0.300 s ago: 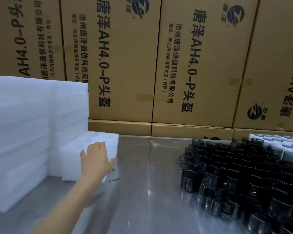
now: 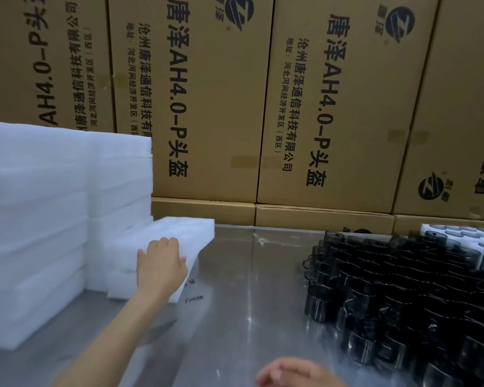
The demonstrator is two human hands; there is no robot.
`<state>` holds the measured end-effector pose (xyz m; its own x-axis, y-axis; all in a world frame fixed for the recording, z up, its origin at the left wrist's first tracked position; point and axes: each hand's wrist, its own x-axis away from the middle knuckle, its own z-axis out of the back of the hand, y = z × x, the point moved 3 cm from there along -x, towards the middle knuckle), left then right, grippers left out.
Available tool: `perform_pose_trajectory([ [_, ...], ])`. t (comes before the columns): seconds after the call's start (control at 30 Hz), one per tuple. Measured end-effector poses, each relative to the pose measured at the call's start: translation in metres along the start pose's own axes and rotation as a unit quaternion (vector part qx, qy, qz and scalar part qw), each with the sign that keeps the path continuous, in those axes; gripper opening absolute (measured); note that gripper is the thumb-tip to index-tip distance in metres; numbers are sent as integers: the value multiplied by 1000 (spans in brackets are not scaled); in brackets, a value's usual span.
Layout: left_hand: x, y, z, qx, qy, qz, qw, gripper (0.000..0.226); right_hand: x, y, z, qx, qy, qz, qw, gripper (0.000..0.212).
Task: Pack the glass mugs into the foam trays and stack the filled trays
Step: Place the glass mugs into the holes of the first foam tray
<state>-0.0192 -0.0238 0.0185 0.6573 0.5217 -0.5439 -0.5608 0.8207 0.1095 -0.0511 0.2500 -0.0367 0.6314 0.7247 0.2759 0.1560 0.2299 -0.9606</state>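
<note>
A wall of brown cardboard cartons [image 2: 213,107] printed with dark Chinese lettering and "AH4.0-P" fills the back, standing behind a reflective steel table [image 2: 235,303]. On the table's left side rise tall stacks of white foam trays [image 2: 34,219], the layers plain, matte and slightly ribbed along their edges. To the right sits a dense cluster of glass mugs [image 2: 403,289], dark smoky and see-through, cylindrical with small loop handles facing left, packed side by side in rows. Behind them, at the far right edge, a filled foam tray [image 2: 436,229] shows round mug rims set into its pockets. Against the foot of the foam stacks lies a short pile of trays, and its top foam tray [image 2: 179,230] is tilted, its right end lifted. The left hand [image 2: 160,263] grips this tray's near edge, fingers curled over the top. The right hand [image 2: 288,372] shows only partly at the bottom edge, loosely curled, holding nothing visible.
</note>
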Motion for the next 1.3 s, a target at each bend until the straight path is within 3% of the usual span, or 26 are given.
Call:
perform_pose_trajectory([
  [0.03, 6, 2, 8, 33, 26, -27, 999, 14, 11, 13, 2, 94, 12, 34, 995, 22],
  [0.07, 16, 4, 16, 81, 61, -72, 992, 14, 1, 27, 1, 0, 24, 78, 997, 20],
  [0.17, 60, 0, 36, 222, 95, -209, 947, 22, 4, 11, 32, -50, 188, 96, 976, 20],
  [0.3, 112, -14, 32, 332, -14, -280, 901, 21, 2, 19, 48, -73, 248, 141, 956, 22],
  [0.43, 130, -14, 8, 348, -76, -313, 880, 26, 4, 26, 46, -28, 279, 172, 944, 16],
  [0.6, 131, 11, -19, 384, -163, -257, 872, 26, 4, 33, 47, 103, 319, 194, 922, 20],
  [0.73, 122, 35, -21, 414, -170, -225, 865, 22, 9, 34, 57, 192, 365, 192, 890, 20],
  [0.8, 121, 44, -19, 440, -158, -182, 865, 26, 12, 32, 60, 218, 378, 197, 878, 18],
  [0.9, 117, 51, -17, 485, -62, -88, 868, 5, 16, 29, 61, 246, 408, 198, 857, 17],
  [0.93, 114, 52, -18, 507, -36, -47, 860, 7, 18, 27, 61, 261, 425, 204, 843, 17],
  [1.0, 104, 52, -23, 582, -29, 65, 810, 11, 25, 19, 62, 291, 473, 242, 796, 14],
  [1.07, 96, 53, -29, 666, -74, 183, 719, 30, 35, 8, 66, 310, 523, 294, 737, 14],
  [1.13, 93, 56, -37, 713, -128, 245, 644, 52, 41, -1, 74, 324, 566, 314, 690, 15],
  [1.2, 94, 57, -43, 722, -151, 265, 621, 48, 40, -7, 83, 345, 583, 298, 673, 18],
  [1.3, 93, 56, -48, 729, -159, 243, 619, 28, 28, -13, 90, 418, 556, 229, 680, 32],
])
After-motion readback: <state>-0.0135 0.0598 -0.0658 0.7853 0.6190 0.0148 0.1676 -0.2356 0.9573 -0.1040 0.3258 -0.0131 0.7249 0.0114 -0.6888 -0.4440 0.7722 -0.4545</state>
